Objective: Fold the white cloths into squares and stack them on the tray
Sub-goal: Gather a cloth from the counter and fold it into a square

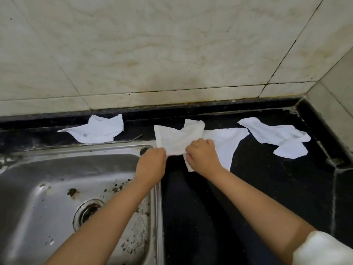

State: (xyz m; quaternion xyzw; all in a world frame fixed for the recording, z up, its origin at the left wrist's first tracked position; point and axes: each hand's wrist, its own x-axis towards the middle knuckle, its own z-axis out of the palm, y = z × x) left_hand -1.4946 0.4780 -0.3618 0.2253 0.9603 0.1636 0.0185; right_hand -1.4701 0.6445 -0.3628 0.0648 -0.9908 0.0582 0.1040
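a white cloth (176,139) is gripped at its near edge by both hands, at the sink-side edge of the worktop (257,188).

the left hand (152,159) and right hand (203,155) are curled and pinched onto the cloth, so a first fold seems to be in hand; next, corners would need matching and the fold pressing flat. three more cloths are left unfolded along the back edge, one (95,130) behind the steel sink (57,188). no tray is seen. the dark worktop is backed by stained pale wall tiles (172,44).

Just one head cam, looking forward and down, pretty close over the black worktop (267,188) and sink (47,178).
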